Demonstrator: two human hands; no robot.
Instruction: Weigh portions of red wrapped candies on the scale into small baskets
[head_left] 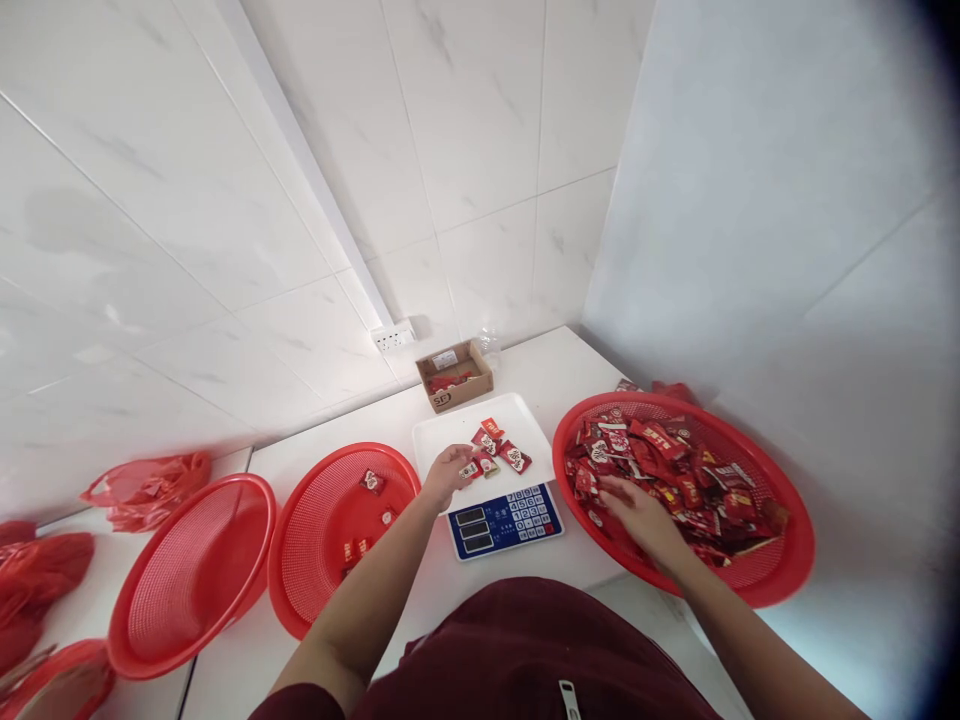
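Observation:
My left hand (pixel 448 476) is over the left part of the white tray of a scale (pixel 536 412), its fingers at a small red packet (pixel 470 470); whether it grips the packet is too small to tell. Several red packets (pixel 514 456) lie on the tray beside it. The scale's blue keypad panel (pixel 504 523) faces me. On the right, my right hand (pixel 630 508) reaches into a red basket (pixel 801 540) full of red packets (pixel 664 440). Its fingertips touch the packets, and what they hold, if anything, cannot be made out.
Left of the scale stands a red basket (pixel 300 540) with a few packets, and beside it another red basket (pixel 191 580). A cardboard box (pixel 455 375) is behind the tray. Red plastic bags (pixel 161 490) lie at the far left, where another person's hand (pixel 67 690) shows.

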